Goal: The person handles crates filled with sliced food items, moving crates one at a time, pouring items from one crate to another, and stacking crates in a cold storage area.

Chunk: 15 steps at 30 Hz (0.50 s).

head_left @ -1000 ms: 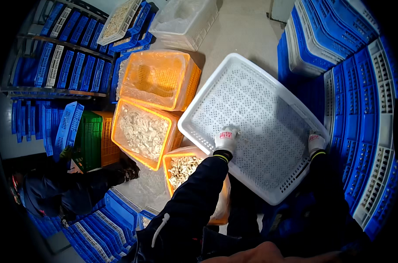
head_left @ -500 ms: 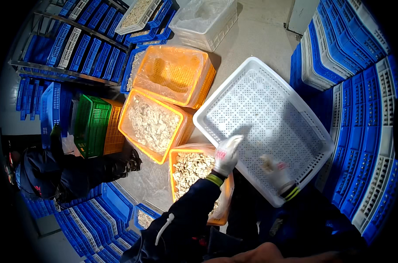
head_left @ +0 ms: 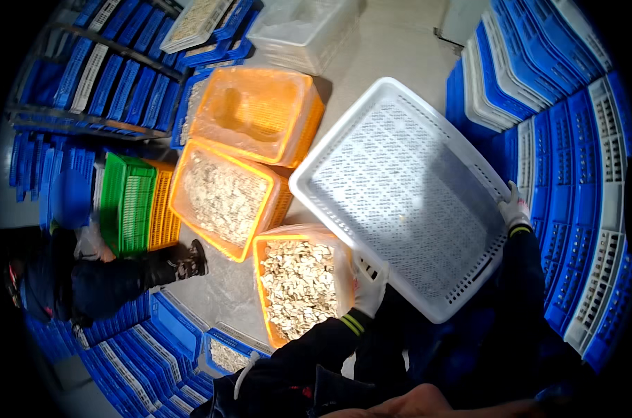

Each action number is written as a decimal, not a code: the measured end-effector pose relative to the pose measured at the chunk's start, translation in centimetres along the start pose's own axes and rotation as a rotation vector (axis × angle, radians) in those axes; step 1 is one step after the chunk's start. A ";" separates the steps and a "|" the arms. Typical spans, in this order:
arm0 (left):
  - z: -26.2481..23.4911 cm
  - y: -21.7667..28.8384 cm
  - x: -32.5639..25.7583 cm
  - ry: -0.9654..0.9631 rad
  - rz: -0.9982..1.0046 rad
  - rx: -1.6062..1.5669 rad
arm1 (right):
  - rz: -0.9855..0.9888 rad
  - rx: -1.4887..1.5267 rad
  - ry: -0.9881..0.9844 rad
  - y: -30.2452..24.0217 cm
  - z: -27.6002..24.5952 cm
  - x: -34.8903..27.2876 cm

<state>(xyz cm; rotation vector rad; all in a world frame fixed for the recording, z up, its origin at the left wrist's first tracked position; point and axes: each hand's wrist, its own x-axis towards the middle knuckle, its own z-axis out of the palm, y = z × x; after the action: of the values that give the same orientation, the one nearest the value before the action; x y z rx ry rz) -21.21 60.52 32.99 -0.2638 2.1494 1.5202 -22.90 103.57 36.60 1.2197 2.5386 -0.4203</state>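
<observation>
A large white perforated tray [head_left: 399, 181] lies tilted in front of me, with a shadow across its right part. My left hand [head_left: 370, 291], in a white glove, is closed on the tray's near left rim, its fingers partly hidden. At the right rim, my right hand [head_left: 515, 211], also gloved, grips the edge with some fingers out of sight beneath it. Just left of my left hand stands an orange crate [head_left: 259, 279] lined with clear plastic and holding pale sliced pieces [head_left: 298, 282], perhaps mushrooms.
Another orange crate [head_left: 178, 202] holds finer pale pieces; an orange lined crate [head_left: 309, 115] stands behind it. Blue and white trays are stacked at right [head_left: 573, 174] and lower left [head_left: 135, 362]. A person [head_left: 86, 275] works at the left beside a green crate [head_left: 124, 202].
My right hand has moved from inside the tray out to its right rim. My left hand has shifted down along the left rim and closed on it. The view has shifted slightly.
</observation>
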 end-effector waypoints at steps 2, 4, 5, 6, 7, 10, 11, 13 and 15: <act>2.2 -0.2 1.4 0.135 -0.098 0.271 | 0.008 -0.085 0.016 2.7 1.3 1.7; 3.6 3.2 1.9 0.319 -0.250 0.301 | 0.025 -0.087 0.145 5.6 4.3 1.4; 3.9 1.2 2.5 0.425 -0.194 0.323 | 0.009 -0.057 0.148 6.5 5.4 1.9; 4.3 -0.1 2.7 0.518 -0.141 0.354 | 0.008 -0.029 0.143 7.8 6.2 1.7; 4.1 0.8 3.0 0.503 -0.129 0.339 | -0.003 -0.075 0.224 7.7 6.6 0.4; 3.1 1.5 4.9 0.314 -0.084 0.071 | 0.136 -0.114 0.123 8.5 6.5 -3.8; 2.6 1.3 5.8 0.262 -0.111 -0.087 | 0.165 -0.028 0.134 7.7 6.3 -5.0; 2.1 0.8 8.1 0.136 -0.061 -0.201 | 0.220 0.015 0.172 9.7 8.5 -7.1; 1.3 0.5 12.1 0.049 0.080 -0.055 | 0.257 0.010 0.253 9.1 9.1 -10.0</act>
<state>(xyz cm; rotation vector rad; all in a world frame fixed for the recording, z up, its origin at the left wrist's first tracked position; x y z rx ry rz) -31.48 63.33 27.14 -0.2389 2.1826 1.6353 -8.50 98.50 30.85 1.6715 2.5317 -0.2320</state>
